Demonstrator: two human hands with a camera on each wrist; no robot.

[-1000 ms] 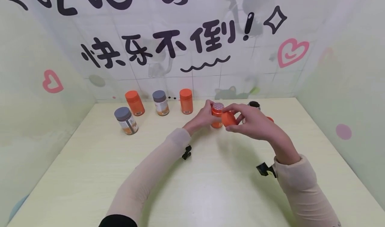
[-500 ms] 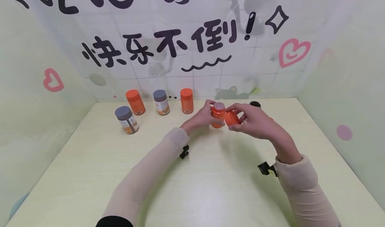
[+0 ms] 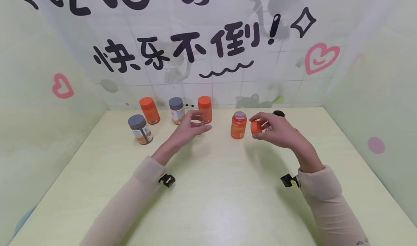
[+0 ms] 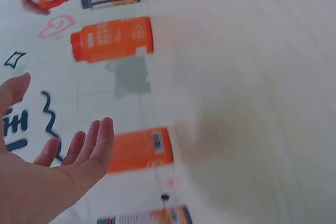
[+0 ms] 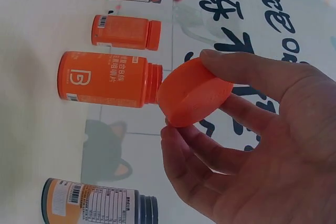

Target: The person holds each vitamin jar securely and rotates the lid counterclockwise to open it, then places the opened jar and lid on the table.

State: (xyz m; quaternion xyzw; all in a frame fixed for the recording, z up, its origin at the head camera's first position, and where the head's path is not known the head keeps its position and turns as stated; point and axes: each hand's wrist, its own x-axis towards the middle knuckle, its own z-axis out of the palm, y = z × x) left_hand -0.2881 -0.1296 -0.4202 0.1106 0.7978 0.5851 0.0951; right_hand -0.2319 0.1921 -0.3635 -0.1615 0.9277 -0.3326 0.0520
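Observation:
My right hand (image 3: pixel 277 130) pinches an orange screw cap (image 5: pixel 191 94) between thumb and fingers, just right of an uncapped orange bottle (image 3: pixel 239 127). That bottle stands upright on the table, with a printed seal over its mouth. The left hand (image 3: pixel 190 129) is off to the left with fingers spread, holding nothing. In the head view its fingers overlap a capped orange bottle (image 3: pixel 207 107). The left wrist view shows the palm and loosely bent fingers beside this same capped bottle (image 4: pixel 139 150).
Left of these stand a grey-capped bottle (image 3: pixel 176 107), another orange bottle (image 3: pixel 150 111) and a second grey-capped bottle (image 3: pixel 142 130) nearer the front. A white-and-orange labelled bottle with a bare grey neck (image 5: pixel 94 203) is partly hidden behind the right hand. A printed wall sheet (image 3: pixel 182 72) hangs behind.
My left hand has let go of the uncapped orange bottle and moved left. The right hand has drawn the orange cap a little rightward, away from the bottle's neck.

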